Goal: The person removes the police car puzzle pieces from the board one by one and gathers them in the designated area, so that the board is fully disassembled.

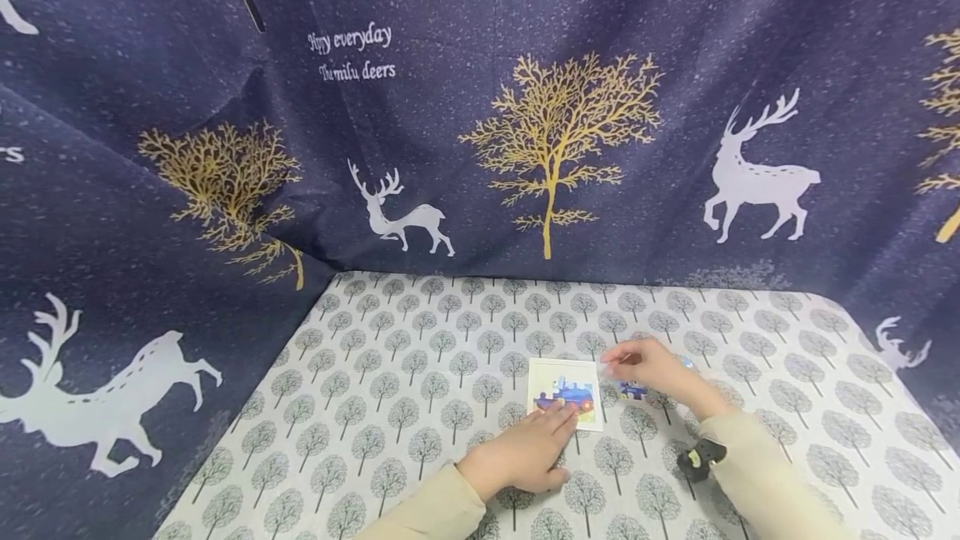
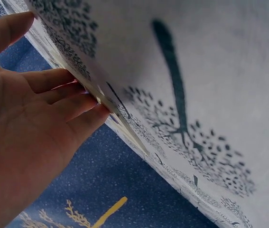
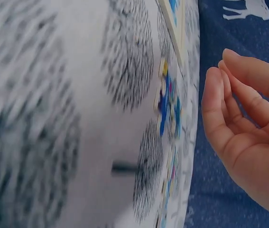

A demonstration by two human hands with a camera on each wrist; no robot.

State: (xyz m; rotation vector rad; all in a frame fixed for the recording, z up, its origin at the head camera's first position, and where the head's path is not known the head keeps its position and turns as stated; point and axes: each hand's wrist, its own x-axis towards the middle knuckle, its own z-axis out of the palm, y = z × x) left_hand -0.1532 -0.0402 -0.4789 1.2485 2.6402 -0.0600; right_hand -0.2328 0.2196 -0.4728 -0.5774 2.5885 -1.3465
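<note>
at far left, a dark blue fabric hanging [image 1: 67, 215] forms the side of the work area and continues rightward across the rear. printed on it are white deer [image 1: 123, 390], gold trees [image 1: 225, 182] and white lettering [image 1: 350, 36]. below lies a flat work surface covered by a white cloth [image 1: 360, 440] with a repeating print of grey trees.

container: one shallow, pale-bordered puzzle tray [image 1: 534, 373] lies flat on the cloth, right of centre. contents: a picture of a blue vehicle [image 1: 576, 396] on a pale yellow ground, its lower part partly covered by a hand.

hands, left to right: the left hand [image 1: 525, 448] is laid out with fingers extended, fingertips touching the lower part of the tray. the right hand [image 1: 648, 365] is positioned just beside the tray's upper right corner, fingertips drawn together; whether a piece is pinched there cannot be told. loose puzzle pieces [image 1: 632, 391] lie on the cloth beneath and beside the right hand, apart from the tray. a dark device [image 1: 701, 461] sits at the right cuff.

quantities: tray, one; hands, two; pale sleeves [image 1: 435, 507], two; gold trees, three, the rightmost cut off by the view edge; loose pieces, several, exact count not readable edge-on in the right wrist view.
</note>
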